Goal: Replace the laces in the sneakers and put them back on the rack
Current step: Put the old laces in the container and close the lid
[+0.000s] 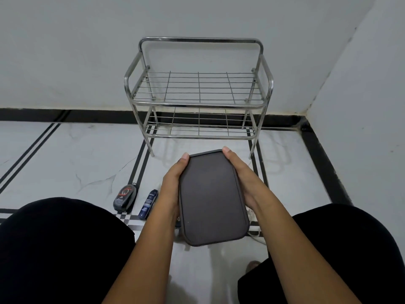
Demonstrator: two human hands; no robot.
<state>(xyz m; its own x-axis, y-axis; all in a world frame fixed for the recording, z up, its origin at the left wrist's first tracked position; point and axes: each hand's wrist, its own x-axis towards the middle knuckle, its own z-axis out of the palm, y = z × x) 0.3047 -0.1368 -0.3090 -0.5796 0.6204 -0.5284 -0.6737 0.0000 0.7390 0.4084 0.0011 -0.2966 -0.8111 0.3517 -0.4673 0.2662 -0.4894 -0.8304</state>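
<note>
Both hands, left (pixel 173 183) and right (pixel 245 181), grip a dark flat slab (pixel 211 198) by its long edges, its long axis pointing at the rack (pixel 198 93) just beyond. No sneakers show; both rack shelves sit bare, roughly equally near either hand.

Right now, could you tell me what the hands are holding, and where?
Both hands, left hand and right hand, hold a dark flat rectangular object by its two long side edges.

You held a matt, smooth dark slab (pixel 211 198); the rack (pixel 198 93) was shiny metal, the floor (pixel 76 163) glossy marble-look tile.
</note>
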